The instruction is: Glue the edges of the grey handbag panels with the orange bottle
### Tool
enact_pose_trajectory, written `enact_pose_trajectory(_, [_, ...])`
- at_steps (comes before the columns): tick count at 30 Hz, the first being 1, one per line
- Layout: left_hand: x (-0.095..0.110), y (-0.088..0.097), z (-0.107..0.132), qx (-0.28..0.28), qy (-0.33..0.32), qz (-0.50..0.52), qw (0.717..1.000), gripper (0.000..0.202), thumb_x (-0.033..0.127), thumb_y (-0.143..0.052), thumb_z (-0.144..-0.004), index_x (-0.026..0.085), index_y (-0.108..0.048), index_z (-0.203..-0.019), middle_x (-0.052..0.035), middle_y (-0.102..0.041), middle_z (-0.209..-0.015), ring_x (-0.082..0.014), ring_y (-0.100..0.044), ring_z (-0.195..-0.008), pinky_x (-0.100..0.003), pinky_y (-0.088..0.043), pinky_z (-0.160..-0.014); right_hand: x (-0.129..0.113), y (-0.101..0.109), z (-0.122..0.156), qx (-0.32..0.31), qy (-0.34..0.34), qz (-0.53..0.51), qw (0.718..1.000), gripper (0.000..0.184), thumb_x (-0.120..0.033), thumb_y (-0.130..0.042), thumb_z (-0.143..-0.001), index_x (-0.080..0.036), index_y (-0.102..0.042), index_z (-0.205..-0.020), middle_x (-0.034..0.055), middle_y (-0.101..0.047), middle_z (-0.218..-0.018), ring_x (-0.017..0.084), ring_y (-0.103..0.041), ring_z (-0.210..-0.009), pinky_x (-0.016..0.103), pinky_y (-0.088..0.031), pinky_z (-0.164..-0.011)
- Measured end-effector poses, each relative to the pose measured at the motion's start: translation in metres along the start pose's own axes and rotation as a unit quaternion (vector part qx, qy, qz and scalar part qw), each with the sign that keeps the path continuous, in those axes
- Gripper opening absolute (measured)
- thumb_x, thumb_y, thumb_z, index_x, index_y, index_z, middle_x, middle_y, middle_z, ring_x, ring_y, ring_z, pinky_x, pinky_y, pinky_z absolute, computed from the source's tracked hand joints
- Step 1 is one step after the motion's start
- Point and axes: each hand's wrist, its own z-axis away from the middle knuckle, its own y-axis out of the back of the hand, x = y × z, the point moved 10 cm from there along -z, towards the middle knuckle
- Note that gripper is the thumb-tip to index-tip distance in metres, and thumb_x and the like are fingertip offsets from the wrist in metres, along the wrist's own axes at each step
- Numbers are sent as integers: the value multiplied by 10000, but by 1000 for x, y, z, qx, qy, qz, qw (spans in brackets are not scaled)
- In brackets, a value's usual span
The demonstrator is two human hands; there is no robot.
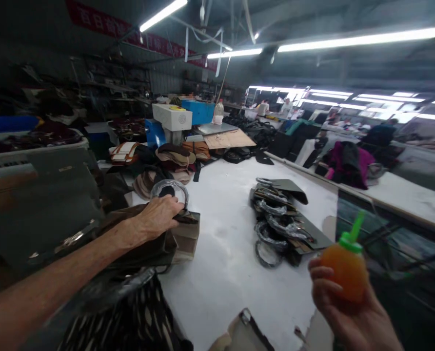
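My left hand [159, 217] rests on top of a brown handbag [181, 234] at the left side of the white table [225, 253], its fingers curled over the bag's top edge beside a plastic-wrapped handle [169, 187]. My right hand [345, 312] is low at the right and grips a small orange bottle [345, 273] with a green cap and a green straw. A pile of dark flat bag parts with plastic-wrapped handles [281, 224] lies on the table between my hands, a little farther away.
Stacked bag pieces [166, 161], a white machine [171, 117] and cardboard [228, 139] crowd the table's far end. A grey crate [38, 195] stands at the left. More work tables and people [378, 134] are at the right. Dark patterned fabric [129, 321] lies below my left arm.
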Motion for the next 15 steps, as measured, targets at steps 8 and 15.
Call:
enact_pose_trajectory(8, [49, 35, -39, 103, -119, -124, 980, 238, -54, -510, -769, 72, -667, -896, -168, -646, -887, -299, -605, -876, -379, -492, -723, 34, -2, 7, 14, -69, -61, 996, 312, -359, -429, -952, -217, -531, -1210, 120, -549, -985, 162, -571, -697, 238, -521, -492])
enact_pose_trajectory(15, [158, -60, 15, 179, -288, -308, 889, 394, 40, -517, -723, 244, -727, -987, -78, -663, -1052, -253, -591, -1028, -411, -518, -860, 77, -11, -6, -91, -111, -7, 990, 323, -273, -716, -811, -150, -610, -1090, 136, -622, -996, 157, -624, -740, 221, -514, -576])
